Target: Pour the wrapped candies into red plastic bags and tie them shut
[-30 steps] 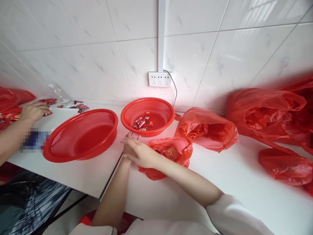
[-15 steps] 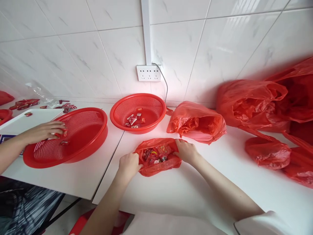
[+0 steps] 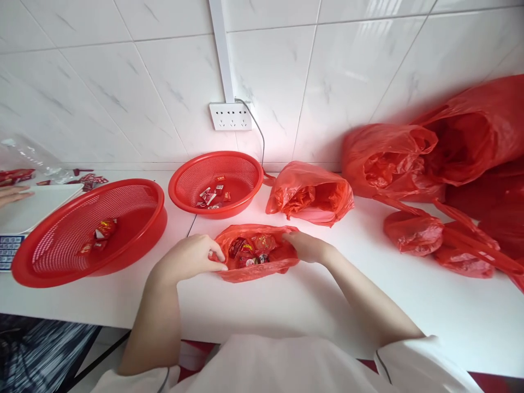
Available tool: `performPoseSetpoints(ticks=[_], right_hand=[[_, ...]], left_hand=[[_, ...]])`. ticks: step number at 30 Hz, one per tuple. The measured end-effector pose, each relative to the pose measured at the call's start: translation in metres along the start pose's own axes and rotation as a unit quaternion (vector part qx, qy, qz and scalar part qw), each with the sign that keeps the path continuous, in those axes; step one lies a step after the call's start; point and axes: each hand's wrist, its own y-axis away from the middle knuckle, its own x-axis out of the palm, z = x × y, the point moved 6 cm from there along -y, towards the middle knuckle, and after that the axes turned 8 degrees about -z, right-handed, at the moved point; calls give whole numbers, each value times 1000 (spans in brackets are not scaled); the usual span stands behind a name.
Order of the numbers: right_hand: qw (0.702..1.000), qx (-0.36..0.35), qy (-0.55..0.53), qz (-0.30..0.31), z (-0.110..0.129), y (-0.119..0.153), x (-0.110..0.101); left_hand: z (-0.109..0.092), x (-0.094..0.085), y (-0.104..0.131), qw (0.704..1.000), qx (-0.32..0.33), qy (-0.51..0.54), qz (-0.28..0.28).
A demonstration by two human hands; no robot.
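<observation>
A small red plastic bag lies on the white table with its mouth spread, and several wrapped snacks show inside. At the bag's left end my left hand pinches the rim between thumb and fingers, its wrist bent. My right hand is closed on the right end of the rim, fingertips partly hidden by the plastic. Just behind the bag stands a round red basket with several small wrapped packets in it.
Left stands a larger red basket holding a few wrapped snacks. A co-worker's hand is over a white scale. Red plastic bags stand behind and rightward, beneath a wall socket.
My left hand has shifted from a fist to a looser pinch on the bag. The co-worker's hand has left the larger basket, where snacks now lie. The view has moved rightward.
</observation>
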Motion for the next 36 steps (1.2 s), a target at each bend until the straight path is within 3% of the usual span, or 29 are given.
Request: performPoseSetpoints(ticks=[4,7,10,14,17,19,22,24,28,30,32,34,36], right_hand=[[1000,13,-16,-11,-12,11,-18],[993,29,-63,-90,-19,17,-46],[958,-20,-169,-232,-13,24,-82],[849,-87,-365,-372,-1,32,-122],[776,-125,-457,-416,12,32,-142],[769,-136,-471,-410,26,28,-150],[787,-165,-461,-374,59,24,-152],[797,-220,-445,-344,87,26,-149],[807,-346,-343,-332,134,39,-139],[809,-343,-283,-384,136,42,-139],[823,-301,-254,-409,128,38,-138],[848,-268,-251,-383,118,29,-134],[863,-260,-257,-348,111,23,-128]], left_hand=[[-15,-21,7,999,29,-18,24],[-32,-31,6,993,91,63,30],[-41,-53,-2,963,125,211,-109],[-43,-82,-8,857,142,362,-338],[-52,-92,-9,806,175,396,-403],[-60,-89,-14,805,197,425,-364],[-75,-70,-25,836,203,453,-233],[-87,-52,-31,866,194,431,-162],[-112,-26,-33,905,215,356,-93],[-114,-19,-35,902,198,375,-83],[-104,-16,-40,892,141,420,-93],[-93,-13,-45,884,93,447,-101],[-87,-12,-49,885,88,446,-101]])
